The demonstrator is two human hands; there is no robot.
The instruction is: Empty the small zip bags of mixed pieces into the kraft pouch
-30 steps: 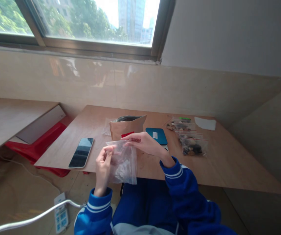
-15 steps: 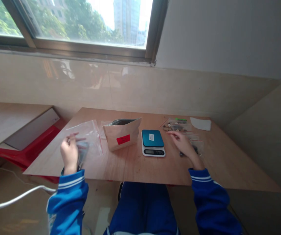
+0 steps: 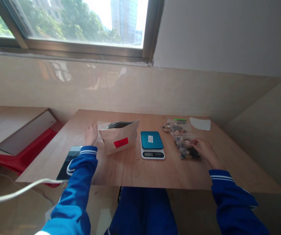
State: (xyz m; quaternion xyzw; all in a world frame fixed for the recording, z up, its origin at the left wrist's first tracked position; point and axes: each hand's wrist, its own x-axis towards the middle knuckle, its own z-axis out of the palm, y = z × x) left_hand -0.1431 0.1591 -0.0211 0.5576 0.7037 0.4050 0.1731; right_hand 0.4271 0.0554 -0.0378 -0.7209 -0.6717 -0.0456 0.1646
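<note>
My left hand [image 3: 91, 133], fingers curled, is at the left side of a brown stand-up paper pouch [image 3: 114, 147] with a red label and an open top. Clear plastic [image 3: 101, 124] shows between them, and the curled fingers close on its edge. My right hand [image 3: 204, 148] pinches the edge of a clear zip bag [image 3: 183, 143] holding small dark and brown pieces. Behind it lies another clear bag [image 3: 173, 126] of small pieces. A white kitchen scale [image 3: 152, 145] with a blue-green plate stands between the pouch and the bags.
A dark phone [image 3: 69, 160] lies under my left forearm, with a white cable [image 3: 25, 192] crossing nearby. A torn white paper [image 3: 200, 124] is at the back right. Left of the wooden table [image 3: 120, 173] are a red stool [image 3: 32, 150] and another desk [image 3: 13, 120].
My left hand moved right and away to the pouch, uncovering the phone; the large clear bag no longer lies spread on the left. My right hand moved right and onto the nearer zip bag.
</note>
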